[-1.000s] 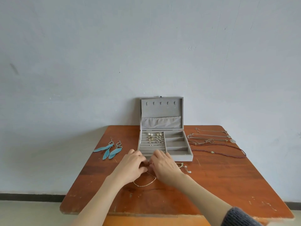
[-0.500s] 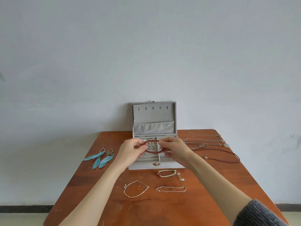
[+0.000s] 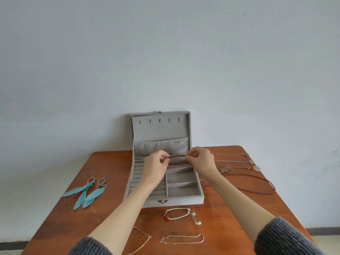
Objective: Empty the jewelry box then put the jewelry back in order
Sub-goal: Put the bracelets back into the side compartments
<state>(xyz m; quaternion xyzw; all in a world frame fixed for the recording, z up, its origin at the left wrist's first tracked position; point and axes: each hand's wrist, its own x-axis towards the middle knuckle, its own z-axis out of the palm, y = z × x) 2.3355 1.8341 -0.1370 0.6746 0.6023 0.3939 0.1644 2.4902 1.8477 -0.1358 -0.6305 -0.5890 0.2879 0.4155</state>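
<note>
Pinching red bead bracelet (image 3: 177, 160) at either end: left hand (image 3: 156, 165), right hand (image 3: 201, 161), stretched above open grey jewelry box (image 3: 182, 198); wooden table (image 3: 110, 181).

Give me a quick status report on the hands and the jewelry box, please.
Left hand and right hand both pinch the red bead bracelet. Bracelet held over the open jewelry box. Nothing in the way.
</note>
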